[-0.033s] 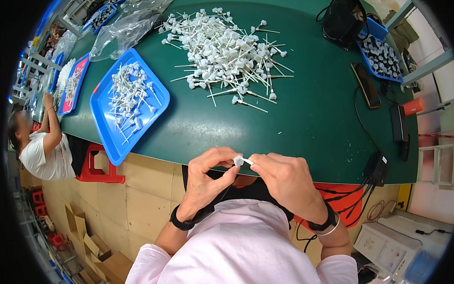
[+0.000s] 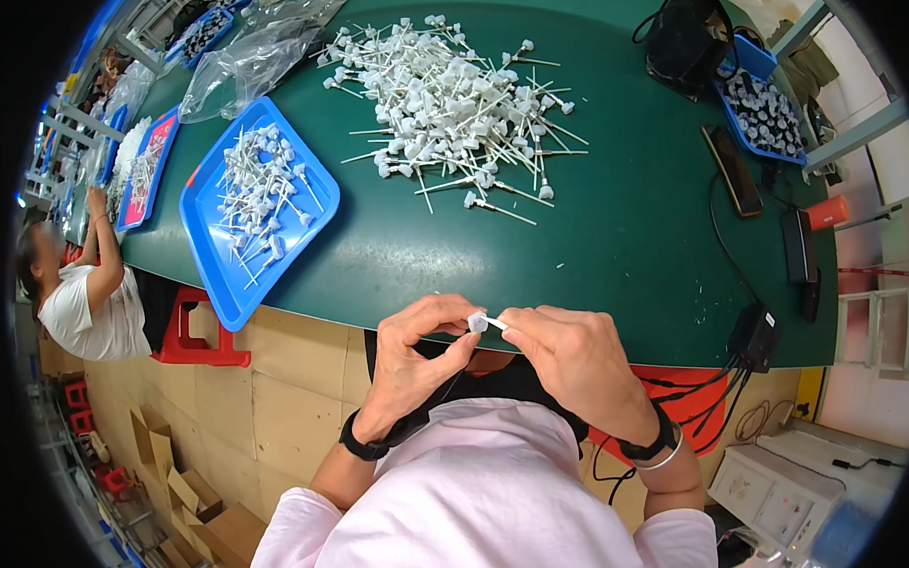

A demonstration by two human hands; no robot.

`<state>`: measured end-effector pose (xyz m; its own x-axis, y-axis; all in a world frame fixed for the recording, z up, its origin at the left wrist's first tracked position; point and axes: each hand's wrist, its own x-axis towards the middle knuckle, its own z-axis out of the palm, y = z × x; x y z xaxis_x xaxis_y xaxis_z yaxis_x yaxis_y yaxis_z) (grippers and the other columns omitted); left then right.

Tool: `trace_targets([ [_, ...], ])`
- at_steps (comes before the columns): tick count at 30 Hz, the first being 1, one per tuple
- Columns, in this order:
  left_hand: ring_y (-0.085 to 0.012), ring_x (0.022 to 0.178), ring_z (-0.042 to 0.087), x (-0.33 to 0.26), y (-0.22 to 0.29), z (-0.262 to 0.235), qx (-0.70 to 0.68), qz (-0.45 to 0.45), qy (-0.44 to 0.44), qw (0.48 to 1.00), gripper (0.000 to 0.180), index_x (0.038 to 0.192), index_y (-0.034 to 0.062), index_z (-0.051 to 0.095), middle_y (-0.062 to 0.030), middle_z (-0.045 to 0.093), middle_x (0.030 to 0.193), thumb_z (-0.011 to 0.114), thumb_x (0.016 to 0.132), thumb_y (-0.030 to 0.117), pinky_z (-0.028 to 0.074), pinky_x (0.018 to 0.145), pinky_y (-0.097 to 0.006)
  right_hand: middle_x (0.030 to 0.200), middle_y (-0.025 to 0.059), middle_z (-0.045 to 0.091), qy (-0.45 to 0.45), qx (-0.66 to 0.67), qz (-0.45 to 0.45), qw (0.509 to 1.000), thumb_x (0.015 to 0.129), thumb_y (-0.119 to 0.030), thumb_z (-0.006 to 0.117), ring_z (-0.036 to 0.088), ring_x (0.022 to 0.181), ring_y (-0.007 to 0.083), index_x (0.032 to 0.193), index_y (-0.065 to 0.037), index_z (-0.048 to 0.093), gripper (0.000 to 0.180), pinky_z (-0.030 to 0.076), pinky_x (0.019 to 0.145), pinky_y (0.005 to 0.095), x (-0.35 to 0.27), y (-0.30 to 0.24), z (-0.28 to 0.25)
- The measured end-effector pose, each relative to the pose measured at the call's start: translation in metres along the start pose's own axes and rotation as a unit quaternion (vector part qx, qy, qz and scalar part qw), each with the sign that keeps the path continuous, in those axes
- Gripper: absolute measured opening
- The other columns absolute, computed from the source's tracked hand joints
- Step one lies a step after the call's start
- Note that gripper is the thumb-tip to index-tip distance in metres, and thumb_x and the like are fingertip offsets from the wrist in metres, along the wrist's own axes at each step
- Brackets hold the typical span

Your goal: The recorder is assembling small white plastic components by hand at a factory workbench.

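At the near table edge, my left hand [image 2: 424, 357] pinches the white cap-like head [image 2: 478, 322] of a small spray pump between thumb and forefinger. My right hand [image 2: 574, 358] grips the thin white tube [image 2: 497, 325] that runs out from that head. Both hands are closed, with the fingertips close together. A large pile of similar white spray pumps [image 2: 448, 104] with thin tubes lies on the green table beyond my hands. More of them lie in a blue tray [image 2: 201, 238] to the left.
Clear plastic bags [image 2: 242, 76] lie at the back left. A black bag [image 2: 688, 40], a blue tray of dark-and-white parts [image 2: 764, 118] and a phone [image 2: 733, 171] are on the right, with cables and a black box [image 2: 754, 337]. Another person [image 2: 89, 287] sits at the far left.
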<state>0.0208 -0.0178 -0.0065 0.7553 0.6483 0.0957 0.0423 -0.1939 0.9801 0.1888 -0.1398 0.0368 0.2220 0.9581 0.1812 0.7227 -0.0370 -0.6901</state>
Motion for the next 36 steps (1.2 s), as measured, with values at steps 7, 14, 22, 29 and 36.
trace_targets([
  [7, -0.0184, 0.100, 0.066, 0.001, 0.004, -0.002, -0.035, -0.026, -0.033, 0.999, 0.028, 0.106, -0.0016, 0.072, -0.0119, 0.068, 0.108, 0.069, 0.079, -0.008, 0.056, 0.089, -0.030, 0.074, 0.0179, 0.065, -0.102, 0.145, 0.103, 0.979, 0.094, -0.013, 0.062, 0.061, 0.066, 0.0395, 0.096, -0.003, 0.069, 0.013, 0.048, 0.058, 0.0422, 0.010, 0.004, -0.017],
  [14, -0.0220, 0.100, 0.066, 0.002, 0.004, -0.004, 0.035, 0.023, -0.036, 0.998, 0.028, 0.102, 0.0000, 0.074, -0.0126, 0.070, 0.106, 0.070, 0.075, -0.006, 0.052, 0.089, -0.033, 0.077, 0.0199, 0.067, -0.182, 0.188, 0.133, 0.956, 0.095, -0.015, 0.060, 0.062, 0.068, 0.0402, 0.099, -0.002, 0.071, 0.017, 0.050, 0.063, 0.0423, 0.021, 0.008, -0.026],
  [22, -0.0229, 0.100, 0.066, 0.001, 0.002, -0.002, 0.032, 0.028, -0.012, 0.999, 0.026, 0.101, 0.0007, 0.074, -0.0126, 0.071, 0.105, 0.071, 0.076, -0.006, 0.051, 0.090, -0.034, 0.075, 0.0183, 0.066, -0.095, 0.086, 0.029, 0.991, 0.098, -0.016, 0.057, 0.064, 0.067, 0.0391, 0.090, -0.001, 0.065, 0.019, 0.047, 0.057, 0.0458, 0.011, 0.006, -0.015],
  [29, -0.0174, 0.099, 0.067, -0.001, 0.000, 0.002, -0.094, -0.042, -0.028, 0.994, 0.024, 0.106, -0.0004, 0.073, -0.0108, 0.069, 0.108, 0.071, 0.083, -0.004, 0.056, 0.089, -0.030, 0.065, 0.0132, 0.059, -0.084, -0.017, -0.001, 0.996, 0.098, -0.018, 0.056, 0.061, 0.058, 0.0351, 0.090, -0.004, 0.061, 0.017, 0.046, 0.053, 0.0437, 0.009, -0.005, -0.022],
  [36, -0.0169, 0.101, 0.065, -0.004, -0.006, 0.003, -0.194, -0.086, -0.020, 0.977, 0.023, 0.110, -0.0047, 0.070, -0.0138, 0.066, 0.114, 0.068, 0.087, -0.006, 0.057, 0.092, -0.030, 0.067, 0.0073, 0.055, -0.005, -0.090, -0.019, 0.996, 0.093, -0.020, 0.066, 0.061, 0.054, 0.0245, 0.101, -0.006, 0.063, 0.016, 0.046, 0.044, 0.0363, -0.006, -0.012, -0.015],
])
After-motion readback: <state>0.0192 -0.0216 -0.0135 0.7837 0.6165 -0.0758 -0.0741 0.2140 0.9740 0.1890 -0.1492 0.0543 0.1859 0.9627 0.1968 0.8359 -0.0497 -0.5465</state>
